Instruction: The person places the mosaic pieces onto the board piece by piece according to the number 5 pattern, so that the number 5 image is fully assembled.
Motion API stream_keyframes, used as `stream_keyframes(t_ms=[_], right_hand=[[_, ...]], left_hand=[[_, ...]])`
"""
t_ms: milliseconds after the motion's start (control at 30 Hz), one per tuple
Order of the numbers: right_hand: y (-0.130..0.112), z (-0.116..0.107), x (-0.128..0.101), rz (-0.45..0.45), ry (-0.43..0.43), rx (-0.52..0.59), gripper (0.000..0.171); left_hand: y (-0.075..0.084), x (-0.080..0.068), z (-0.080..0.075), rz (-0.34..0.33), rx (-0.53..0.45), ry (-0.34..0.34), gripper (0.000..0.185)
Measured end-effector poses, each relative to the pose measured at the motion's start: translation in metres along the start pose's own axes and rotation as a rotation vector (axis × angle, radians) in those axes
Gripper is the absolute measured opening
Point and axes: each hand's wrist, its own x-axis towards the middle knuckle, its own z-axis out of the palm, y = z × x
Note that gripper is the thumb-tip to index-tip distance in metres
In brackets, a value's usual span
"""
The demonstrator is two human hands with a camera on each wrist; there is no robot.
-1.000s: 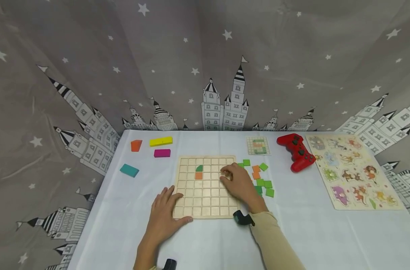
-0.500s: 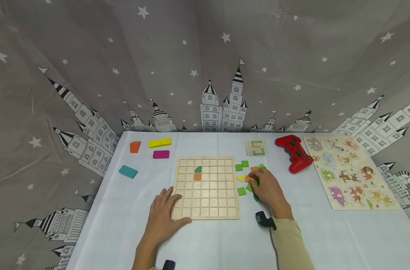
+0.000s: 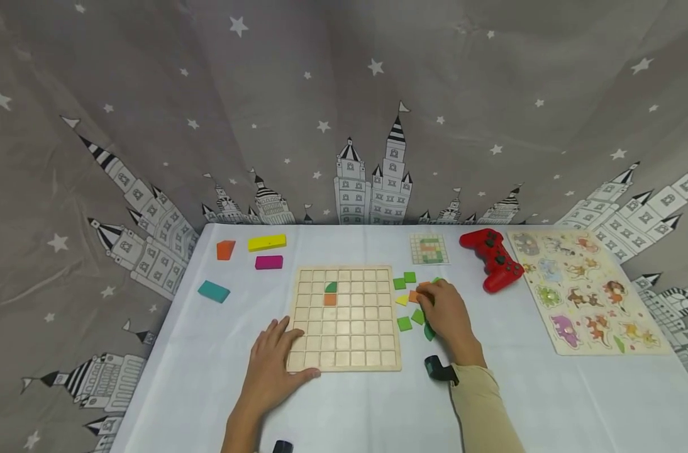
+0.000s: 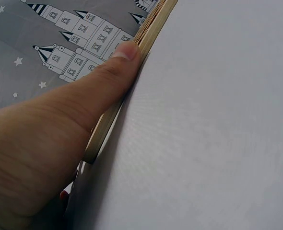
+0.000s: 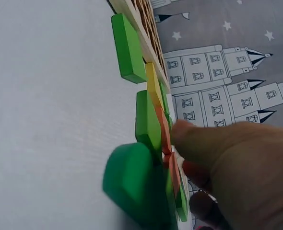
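My left hand (image 3: pixel 273 358) rests at the near left corner of a wooden grid board (image 3: pixel 372 343), fingers spread along its left side. In the left wrist view the thumb (image 4: pixel 108 76) lies against the board's edge. A dark green quarter-round piece (image 3: pixel 331 287) and an orange square tile (image 3: pixel 330 300) sit on the grid, one above the other. My right hand (image 3: pixel 450 318) is over the loose tiles right of the board, fingertips at another orange tile (image 3: pixel 414 296). The right wrist view shows the thumb (image 5: pixel 194 139) by the orange tiles; whether it pinches one is hidden.
Green tiles (image 3: pixel 404 324) and a yellow triangle (image 3: pixel 402 301) lie beside the board. Behind are a pattern card (image 3: pixel 429 249), a red game controller (image 3: pixel 491 259) and an animal puzzle board (image 3: pixel 590 289). Coloured blocks, one yellow (image 3: pixel 267 242), lie at the left.
My right hand has moved right, from above the board's right side to the loose tiles, where it stays over the last half second. The left hand has stayed at the board's corner.
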Motion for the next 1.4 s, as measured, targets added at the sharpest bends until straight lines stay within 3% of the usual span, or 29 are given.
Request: stream_keyframes(t_ms=[367,633,767,967,1167,1400], right_hand=[[0.000,0.003,0.000,0.003,-0.046,-0.030,0.036],[-0.006,0.007,-0.001,-0.027,0.012,-0.083,0.035],[-0.024,0.017,-0.004,-0.096,0.022,-0.044,0.033],[-0.072,0.039,-0.014,-0.286,-0.008,0.031,0.029],[-0.115,0.060,-0.019,-0.436,-0.081,0.013,0.029],[-0.129,0.078,-0.022,-0.409,-0.074,-0.053,0.025]], left_hand=[[0.000,-0.002,-0.001,0.015,0.001,0.023,0.084],[0.001,-0.001,0.000,-0.010,-0.003,-0.009,0.086],[0.000,-0.002,-0.001,-0.004,0.000,-0.004,0.086],[0.000,-0.002,-0.002,-0.026,-0.006,-0.024,0.087],[0.000,0.000,-0.001,-0.025,0.001,-0.030,0.087],[0.001,0.000,-0.002,-0.038,0.009,-0.041,0.088]])
